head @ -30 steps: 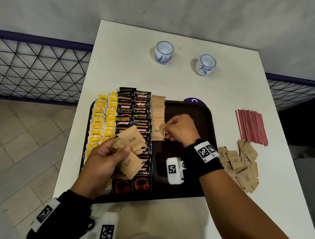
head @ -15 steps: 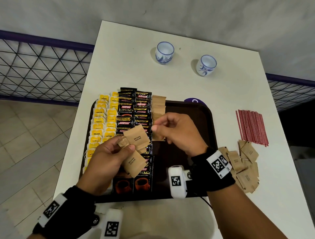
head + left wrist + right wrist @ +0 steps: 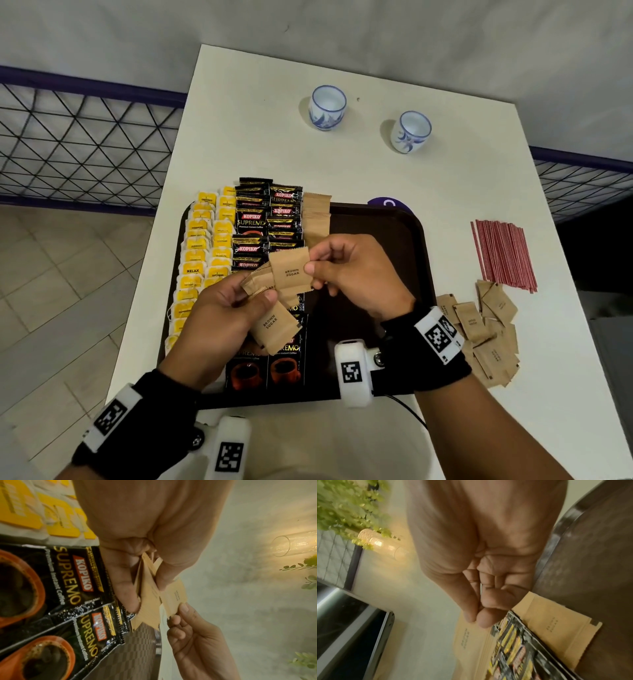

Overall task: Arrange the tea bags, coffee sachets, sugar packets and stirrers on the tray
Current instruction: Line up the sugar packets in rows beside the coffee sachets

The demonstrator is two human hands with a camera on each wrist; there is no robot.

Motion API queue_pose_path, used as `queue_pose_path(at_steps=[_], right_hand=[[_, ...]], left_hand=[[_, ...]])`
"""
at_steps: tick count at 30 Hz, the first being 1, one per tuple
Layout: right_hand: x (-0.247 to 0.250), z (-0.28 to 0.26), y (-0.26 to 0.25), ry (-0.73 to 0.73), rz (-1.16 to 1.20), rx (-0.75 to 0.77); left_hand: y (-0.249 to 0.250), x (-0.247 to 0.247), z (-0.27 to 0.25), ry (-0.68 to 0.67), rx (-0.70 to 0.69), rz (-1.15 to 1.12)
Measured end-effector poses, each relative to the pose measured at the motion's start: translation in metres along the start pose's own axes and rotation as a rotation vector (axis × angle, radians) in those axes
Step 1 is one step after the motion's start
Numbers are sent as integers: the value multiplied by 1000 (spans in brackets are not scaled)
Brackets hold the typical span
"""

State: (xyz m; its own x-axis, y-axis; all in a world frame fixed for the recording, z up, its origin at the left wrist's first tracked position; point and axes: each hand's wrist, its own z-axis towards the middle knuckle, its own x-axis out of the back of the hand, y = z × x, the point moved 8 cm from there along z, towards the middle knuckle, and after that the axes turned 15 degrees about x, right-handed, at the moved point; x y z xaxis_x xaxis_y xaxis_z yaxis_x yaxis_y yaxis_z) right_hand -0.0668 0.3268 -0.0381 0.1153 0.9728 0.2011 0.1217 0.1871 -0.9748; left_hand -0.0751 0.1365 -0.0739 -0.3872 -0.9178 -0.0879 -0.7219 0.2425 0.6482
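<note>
Over the dark brown tray (image 3: 394, 240) my left hand (image 3: 255, 296) grips a fan of several brown sugar packets (image 3: 274, 322). My right hand (image 3: 313, 270) pinches the right edge of the top sugar packet (image 3: 289, 272) of that fan, its thumb (image 3: 182, 608) on the packet (image 3: 175, 596) in the left wrist view. On the tray lie two columns of yellow tea bags (image 3: 202, 260), black coffee sachets (image 3: 267, 222) and a row of sugar packets (image 3: 317, 219). In the right wrist view my fingertips (image 3: 477, 620) meet above a packet (image 3: 471, 635).
Red stirrers (image 3: 503, 257) lie on the white table right of the tray, with a loose heap of sugar packets (image 3: 486, 329) nearer me. Two blue-and-white cups (image 3: 327, 106) (image 3: 410, 132) stand at the back. A mesh railing (image 3: 85, 144) runs along the left.
My right hand left the sugar row on the tray, came back to the left hand's fan and took hold of its top packet. The left hand rose slightly.
</note>
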Motion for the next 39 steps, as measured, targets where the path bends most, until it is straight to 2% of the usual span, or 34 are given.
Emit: queue_pose_path(at_steps=[3, 6, 9, 15, 29, 39], right_hand=[[26, 0, 4, 120, 110, -20], [58, -1, 17, 211, 104, -71], [69, -6, 38, 220, 36, -179], [47, -14, 69, 175, 37, -334], [28, -3, 74, 155, -65, -371], [34, -4, 74, 226, -177, -359]], left_hand=[[-1, 6, 0, 18, 3, -22], [-4, 13, 0, 39, 14, -48], [-7, 16, 1, 50, 23, -57], [-10, 11, -1, 27, 15, -39], [-11, 10, -4, 31, 24, -39], [-9, 8, -5, 32, 29, -36]])
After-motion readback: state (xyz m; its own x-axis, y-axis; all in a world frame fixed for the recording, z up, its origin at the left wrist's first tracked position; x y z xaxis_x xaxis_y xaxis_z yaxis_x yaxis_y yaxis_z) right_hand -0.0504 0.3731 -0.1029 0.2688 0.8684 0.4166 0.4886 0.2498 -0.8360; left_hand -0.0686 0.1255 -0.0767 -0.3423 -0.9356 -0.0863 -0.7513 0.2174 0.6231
